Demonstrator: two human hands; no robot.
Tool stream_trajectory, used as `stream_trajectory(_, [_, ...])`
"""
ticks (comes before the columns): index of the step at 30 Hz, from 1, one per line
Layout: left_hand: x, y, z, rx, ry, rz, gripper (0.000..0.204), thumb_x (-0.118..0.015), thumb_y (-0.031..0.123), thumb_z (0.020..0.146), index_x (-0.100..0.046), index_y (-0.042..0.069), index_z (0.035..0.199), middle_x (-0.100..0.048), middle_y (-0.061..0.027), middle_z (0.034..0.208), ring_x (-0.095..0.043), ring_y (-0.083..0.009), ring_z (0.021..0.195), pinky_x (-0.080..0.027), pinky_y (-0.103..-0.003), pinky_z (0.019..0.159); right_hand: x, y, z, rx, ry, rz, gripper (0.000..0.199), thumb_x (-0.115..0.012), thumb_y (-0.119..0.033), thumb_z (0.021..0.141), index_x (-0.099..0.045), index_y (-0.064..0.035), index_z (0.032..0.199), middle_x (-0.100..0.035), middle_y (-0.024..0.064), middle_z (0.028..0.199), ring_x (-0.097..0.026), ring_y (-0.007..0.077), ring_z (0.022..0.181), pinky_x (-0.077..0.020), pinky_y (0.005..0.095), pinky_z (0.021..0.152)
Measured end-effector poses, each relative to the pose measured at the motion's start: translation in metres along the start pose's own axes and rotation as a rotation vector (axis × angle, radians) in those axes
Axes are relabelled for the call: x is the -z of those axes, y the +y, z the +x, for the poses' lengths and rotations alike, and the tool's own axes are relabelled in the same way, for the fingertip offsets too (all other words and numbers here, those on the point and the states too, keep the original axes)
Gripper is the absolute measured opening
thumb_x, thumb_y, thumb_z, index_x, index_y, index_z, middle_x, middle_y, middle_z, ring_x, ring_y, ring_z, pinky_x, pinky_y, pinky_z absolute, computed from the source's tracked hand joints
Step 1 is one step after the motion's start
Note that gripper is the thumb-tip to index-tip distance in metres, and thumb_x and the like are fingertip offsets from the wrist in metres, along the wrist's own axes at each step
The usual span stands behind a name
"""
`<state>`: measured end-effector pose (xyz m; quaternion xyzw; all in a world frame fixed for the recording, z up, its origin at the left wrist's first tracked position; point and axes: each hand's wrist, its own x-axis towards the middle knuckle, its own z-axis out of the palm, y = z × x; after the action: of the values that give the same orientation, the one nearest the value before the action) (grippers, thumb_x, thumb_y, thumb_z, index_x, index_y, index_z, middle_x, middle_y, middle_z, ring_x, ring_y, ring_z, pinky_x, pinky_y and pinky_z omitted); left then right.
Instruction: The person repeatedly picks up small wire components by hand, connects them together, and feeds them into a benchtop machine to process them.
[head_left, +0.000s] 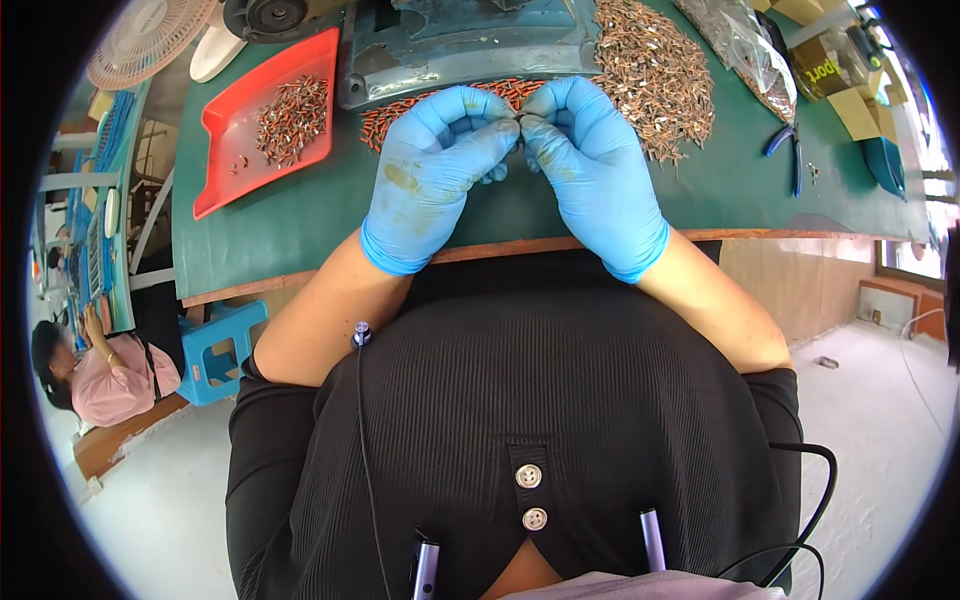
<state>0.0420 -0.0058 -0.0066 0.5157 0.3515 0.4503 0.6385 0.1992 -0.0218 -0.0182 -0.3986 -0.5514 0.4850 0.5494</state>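
Note:
Both my hands wear blue gloves with dark smudges and meet over the near part of the green table. The fingertips of my left hand (430, 165) are pinched together, touching those of my right hand (595, 165). Between them sits something small and dark, mostly covered by the fingers, too small to name. Just beyond my hands lies a band of small red-and-metal parts (390, 122). A large heap of small copper-coloured metal parts (655, 75) spreads to the right of them.
A red scoop-shaped tray (215, 150) with small parts stands left. A worn grey-blue plastic bin (470, 55) is at the back. Right are blue-handled pliers (797, 165), a clear plastic bag (745, 50) and boxes. A blue stool (215, 350) and another person (110, 375) are at left.

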Motion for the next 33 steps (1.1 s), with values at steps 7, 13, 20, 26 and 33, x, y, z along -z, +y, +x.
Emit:
stream_trajectory(7, [0.012,-0.003,0.007,-0.037,0.024,0.07,0.013,-0.064,0.007,0.087,-0.063,0.001,0.098,-0.063,-0.0023,0.081,-0.056,-0.0079,0.07,-0.046,-0.022,0.065,0.003,-0.004,0.011,-0.093,-0.042,0.103,0.005,-0.055,-0.002,0.092,-0.053,-0.0012,0.096,-0.057,0.0043,0.082,-0.056,0.0095,0.073,-0.0491,0.0238,0.069])
stream_trajectory(13, [0.019,0.009,0.028,-0.121,0.038,0.257,0.012,-0.066,0.006,0.084,-0.065,0.0,0.095,-0.063,-0.0012,0.08,-0.055,-0.0051,0.072,-0.045,-0.021,0.065,0.008,-0.004,0.037,-0.121,-0.058,0.193,0.008,-0.054,-0.002,0.092,-0.053,-0.0016,0.1,-0.056,0.0031,0.087,-0.056,0.0113,0.077,-0.0481,0.0254,0.074])
stream_trajectory(20, [0.029,0.037,0.08,-0.347,0.195,0.384,0.009,-0.068,0.006,0.082,-0.067,0.0,0.089,-0.065,-0.0037,0.078,-0.058,-0.0069,0.072,-0.046,-0.023,0.065,0.006,-0.026,0.094,-0.017,0.062,-0.038,0.011,-0.055,-0.002,0.09,-0.056,0.0005,0.101,-0.061,0.0055,0.089,-0.059,0.0113,0.076,-0.0488,0.0238,0.071])
stream_trajectory(26, [0.037,0.065,0.158,-0.796,0.498,0.69,0.009,-0.072,0.009,0.078,-0.068,0.003,0.083,-0.066,-0.0096,0.076,-0.062,-0.0188,0.068,-0.048,-0.028,0.062,0.0,-0.038,0.176,0.157,0.22,-0.252,0.013,-0.063,-0.007,0.085,-0.062,0.0024,0.094,-0.064,0.0051,0.08,-0.06,0.0097,0.068,-0.049,0.0223,0.064])
stream_trajectory(33, [0.037,0.058,0.196,-0.997,0.592,0.795,0.007,-0.073,0.006,0.075,-0.066,0.005,0.077,-0.063,-0.0088,0.066,-0.06,-0.0209,0.054,-0.046,-0.03,0.052,0.0,-0.025,0.218,0.213,0.3,-0.394,0.014,-0.066,-0.009,0.083,-0.063,0.0042,0.088,-0.064,0.0039,0.072,-0.058,0.0074,0.063,-0.0472,0.0216,0.059])
